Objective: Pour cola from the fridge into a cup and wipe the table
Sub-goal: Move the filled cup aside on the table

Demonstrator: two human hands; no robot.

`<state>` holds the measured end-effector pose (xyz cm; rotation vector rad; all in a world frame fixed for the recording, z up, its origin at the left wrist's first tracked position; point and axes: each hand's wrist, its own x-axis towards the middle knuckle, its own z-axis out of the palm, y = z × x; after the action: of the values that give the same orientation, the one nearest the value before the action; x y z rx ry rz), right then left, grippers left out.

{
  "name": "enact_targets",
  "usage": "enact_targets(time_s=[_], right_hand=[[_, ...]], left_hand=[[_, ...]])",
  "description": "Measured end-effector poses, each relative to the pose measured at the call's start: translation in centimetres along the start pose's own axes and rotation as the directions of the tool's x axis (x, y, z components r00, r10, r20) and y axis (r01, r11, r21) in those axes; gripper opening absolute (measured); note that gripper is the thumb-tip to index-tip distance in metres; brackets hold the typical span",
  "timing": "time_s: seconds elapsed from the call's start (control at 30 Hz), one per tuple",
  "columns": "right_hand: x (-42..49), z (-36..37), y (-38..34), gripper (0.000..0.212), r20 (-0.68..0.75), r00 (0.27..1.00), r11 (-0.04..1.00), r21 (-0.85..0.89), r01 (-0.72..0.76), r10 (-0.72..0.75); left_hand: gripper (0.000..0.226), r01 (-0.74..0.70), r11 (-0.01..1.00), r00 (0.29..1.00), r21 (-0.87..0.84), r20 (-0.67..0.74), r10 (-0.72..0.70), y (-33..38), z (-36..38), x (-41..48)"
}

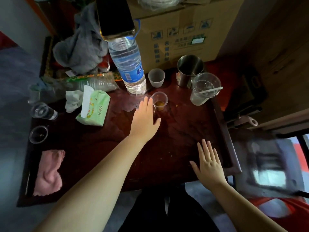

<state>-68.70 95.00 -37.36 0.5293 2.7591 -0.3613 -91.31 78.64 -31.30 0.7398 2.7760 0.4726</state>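
Left grip (pixel 143 119): wide, fingers straight, holding nothing, over the dark red surface (pixel 180 131).
Clear cup (pixel 160 102), a little brown liquid in its bottom: upright, just right of this grip's fingertips; contact cannot be told.
Water bottle (pixel 129 64): just beyond those fingertips.
Right grip (pixel 209 164): wide, fingers spread, empty, nearer the person.
Pink cloth (pixel 48 171): well left of both grips, crumpled on the surface.

Blue handling pictograms and blurred Chinese characters mark the cardboard box (pixel 184 22), upper centre-right; the green tissue pack (pixel 95 109) and water bottle label (pixel 132 72) carry unreadable print.
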Motion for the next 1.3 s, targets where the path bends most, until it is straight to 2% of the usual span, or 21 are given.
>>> enact_targets(time_s=[0.13, 0.37, 0.57, 0.73, 1.0, 1.3], right_hand=[[0.2, -0.1, 0.0, 0.082, 0.013, 1.0, 1.0, -0.011, 0.005, -0.005], [0.4, 0.0, 0.1, 0.08, 0.02, 1.0, 0.999, -0.045, 0.0, 0.001], [0.4, 0.3, 0.3, 0.078, 0.009, 1.0, 0.999, -0.045, 0.01, -0.01], [0.4, 0.3, 0.4, 0.077, 0.011, 1.0, 0.999, -0.043, 0.007, -0.007], [0.3, 0.4, 0.7, 0.074, 0.025, 1.0, 0.999, -0.045, 0.019, -0.018], [0.4, 0.9, 1.3, 0.077, 0.053, 0.997, 0.998, -0.019, 0.052, -0.051]], left_hand=[[0.086, 0.074, 0.992, 0.997, -0.104, 0.001, -0.074, 0.3, 0.8, 2.1], [0.086, 0.031, 0.993, 0.998, -0.116, -0.059, -0.038, 1.2, 1.2, 4.7], [0.077, 0.028, 0.989, 0.996, -0.148, -0.076, -0.04, 1.6, 1.5, 5.4], [0.081, 0.029, 0.981, 0.995, -0.191, -0.085, -0.046, 1.7, 1.3, 5.1], [0.076, -0.175, 0.947, 0.985, -0.268, -0.051, 0.168, 3.4, 0.9, 3.9], [0.067, -0.375, 0.895, 0.914, -0.241, 0.067, 0.401, 8.8, 3.0, 3.4]])
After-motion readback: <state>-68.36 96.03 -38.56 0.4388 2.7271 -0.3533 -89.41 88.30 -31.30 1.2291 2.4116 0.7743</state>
